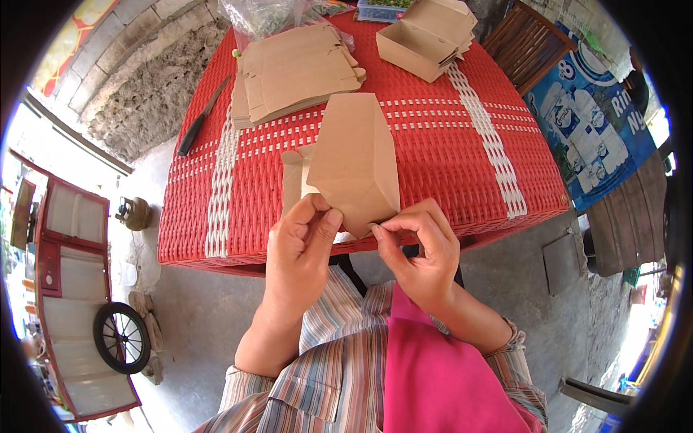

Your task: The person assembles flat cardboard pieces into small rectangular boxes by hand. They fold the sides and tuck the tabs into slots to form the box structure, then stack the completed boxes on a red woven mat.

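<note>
A brown cardboard food box (pixel 352 148), partly folded into shape, is held between my two hands over the near edge of the red woven table. My left hand (pixel 303 234) pinches its near left corner between thumb and fingers. At the near right corner, my right hand (pixel 422 242) pinches the cardboard with thumb and forefinger. An unfolded flap (pixel 294 173) sticks out on the box's left side. The inside of the box is mostly hidden from me.
Behind the box lies a stack of flat cardboard blanks (pixel 292 72), with a dark-handled knife (pixel 202 119) to its left. Folded open boxes (pixel 419 47) stand at the far right, near a plastic bag (pixel 263 18) and a blue-rimmed container (pixel 381 11). The red table (pixel 433 159) has white woven bands.
</note>
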The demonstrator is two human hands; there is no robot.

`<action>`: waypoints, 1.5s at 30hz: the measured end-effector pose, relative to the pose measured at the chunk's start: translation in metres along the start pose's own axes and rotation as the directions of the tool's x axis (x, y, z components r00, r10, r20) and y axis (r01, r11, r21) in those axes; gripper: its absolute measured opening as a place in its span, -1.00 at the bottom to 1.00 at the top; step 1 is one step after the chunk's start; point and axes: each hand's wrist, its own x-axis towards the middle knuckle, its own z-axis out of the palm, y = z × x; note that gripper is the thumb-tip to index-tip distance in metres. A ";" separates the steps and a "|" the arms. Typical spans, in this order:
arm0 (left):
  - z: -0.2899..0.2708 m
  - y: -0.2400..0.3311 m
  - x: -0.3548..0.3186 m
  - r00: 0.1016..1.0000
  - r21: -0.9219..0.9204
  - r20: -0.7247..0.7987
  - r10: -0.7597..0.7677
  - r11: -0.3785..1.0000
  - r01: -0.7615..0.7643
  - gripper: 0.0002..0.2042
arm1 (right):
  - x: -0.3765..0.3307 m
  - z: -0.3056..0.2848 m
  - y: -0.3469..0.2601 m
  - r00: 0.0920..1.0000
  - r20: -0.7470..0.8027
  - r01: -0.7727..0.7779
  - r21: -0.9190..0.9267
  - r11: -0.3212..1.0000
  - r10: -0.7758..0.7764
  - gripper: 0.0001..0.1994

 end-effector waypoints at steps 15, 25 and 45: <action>0.002 0.001 -0.002 0.997 0.127 -0.065 0.039 0.991 -0.031 -0.90 | 0.005 -0.004 0.003 0.998 0.043 0.040 -0.033 0.999 -0.038 -0.82; -0.006 0.000 0.002 0.997 0.199 0.020 0.073 0.977 -0.076 -0.92 | 0.000 -0.007 0.009 0.987 0.055 0.161 -0.155 0.975 -0.154 -0.82; 0.011 0.017 -0.006 0.843 0.638 0.458 0.283 0.556 -0.533 -0.69 | 0.026 -0.027 -0.024 0.940 0.157 0.336 -0.265 0.904 -0.303 -0.70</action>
